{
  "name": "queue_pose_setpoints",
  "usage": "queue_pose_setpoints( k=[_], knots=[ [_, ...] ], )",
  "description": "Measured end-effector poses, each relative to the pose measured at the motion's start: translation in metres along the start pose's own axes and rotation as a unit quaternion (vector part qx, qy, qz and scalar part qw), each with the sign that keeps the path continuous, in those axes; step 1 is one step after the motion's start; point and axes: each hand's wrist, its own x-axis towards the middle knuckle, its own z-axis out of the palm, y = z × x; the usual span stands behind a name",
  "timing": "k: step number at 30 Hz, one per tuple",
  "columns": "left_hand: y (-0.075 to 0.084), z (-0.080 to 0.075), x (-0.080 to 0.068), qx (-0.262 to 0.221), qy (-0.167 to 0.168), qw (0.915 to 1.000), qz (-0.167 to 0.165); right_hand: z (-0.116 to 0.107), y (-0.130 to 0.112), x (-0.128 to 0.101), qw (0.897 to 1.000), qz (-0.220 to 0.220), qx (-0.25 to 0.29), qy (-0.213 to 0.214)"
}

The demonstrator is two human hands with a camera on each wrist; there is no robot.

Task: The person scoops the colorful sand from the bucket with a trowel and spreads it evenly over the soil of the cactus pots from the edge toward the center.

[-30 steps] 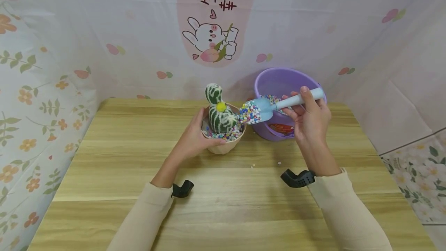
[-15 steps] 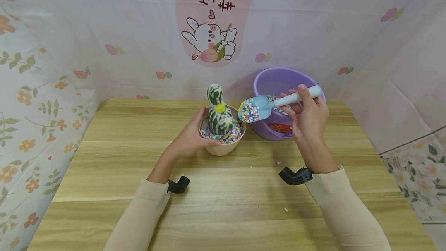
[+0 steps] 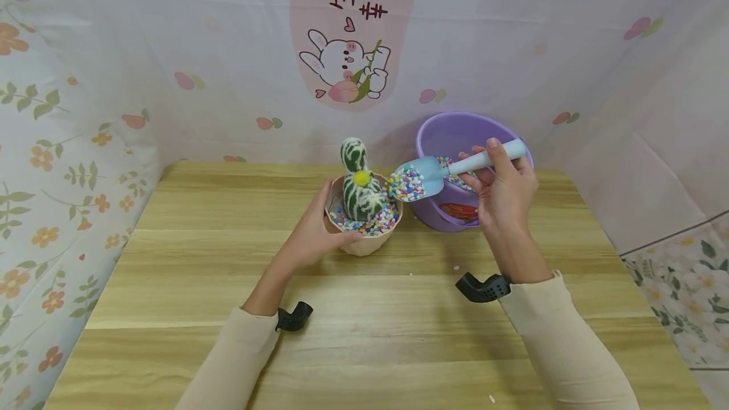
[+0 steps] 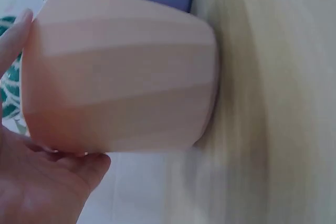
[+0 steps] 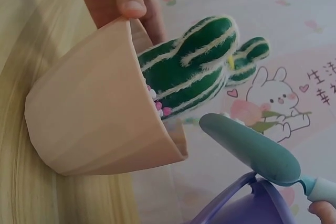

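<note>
The left hand (image 3: 312, 233) has a wide grip round a flowerpot (image 3: 367, 247) on the table (image 3: 364, 350), cactus (image 3: 360, 200) inside. The right hand (image 3: 507, 198) has its grip closed on a trowel (image 3: 435, 171) of multicolored pebbles (image 3: 407, 184) beside the flowerpot.

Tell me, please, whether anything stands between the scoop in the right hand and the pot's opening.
Nothing visible does: the loaded scoop in the right hand has its tip close to the pot. Inside, the cactus takes up part of the opening.
</note>
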Motion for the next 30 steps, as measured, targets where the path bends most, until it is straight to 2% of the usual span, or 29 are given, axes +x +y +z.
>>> queue_pose_setpoints(
  k=[4, 8, 14, 21, 30],
  knots=[
    [-0.001, 0.003, -0.001, 0.000, 0.004, 1.0000, -0.005, 0.000, 0.000, 0.000, 1.000, -0.001, 0.002, -0.001],
    [-0.002, 0.001, 0.000, -0.001, -0.001, 1.0000, 0.004, 0.001, 0.000, 0.001, 1.000, -0.001, 0.007, -0.002],
    [-0.003, -0.003, 0.002, -0.007, -0.017, 0.9998, -0.007, 0.002, 0.000, 0.001, 1.000, -0.005, 0.008, -0.003],
    [-0.005, -0.008, 0.007, -0.040, -0.041, 0.9982, -0.018, 0.002, -0.001, 0.000, 1.000, -0.013, -0.004, -0.007],
    [-0.008, -0.012, 0.010, -0.064, -0.064, 0.9957, -0.019, 0.006, -0.001, 0.000, 1.000, -0.018, 0.000, -0.015]
  ],
)
